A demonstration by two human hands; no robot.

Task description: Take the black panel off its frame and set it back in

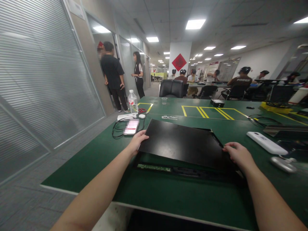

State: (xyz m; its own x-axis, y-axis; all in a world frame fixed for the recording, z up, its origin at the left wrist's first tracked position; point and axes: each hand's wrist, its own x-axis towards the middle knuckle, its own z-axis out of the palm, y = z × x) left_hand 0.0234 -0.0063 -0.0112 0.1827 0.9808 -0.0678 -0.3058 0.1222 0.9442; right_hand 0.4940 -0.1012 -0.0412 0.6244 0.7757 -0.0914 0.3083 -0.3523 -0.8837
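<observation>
A thin black screen panel [180, 142] is held at a tilt above the green table, its left side raised. My left hand [137, 141] grips its left edge, thumb on top. At the opposite edge, my right hand [237, 154] pinches with thumb and forefinger; whether the frame is also in that pinch is hard to see. Under the panel lies a dark frame [214, 138], mostly covered. Along the near side shows a narrow green circuit board [154, 167], next to a dark strip [192, 172].
Left of the panel are a phone [131, 127], cables, a water bottle [132, 102] and red-handled scissors [141, 110]. A white power bank [266, 143] and a silver mouse-like object [283, 164] lie right. Yellow tape [203, 112] marks the far table. People stand and sit beyond.
</observation>
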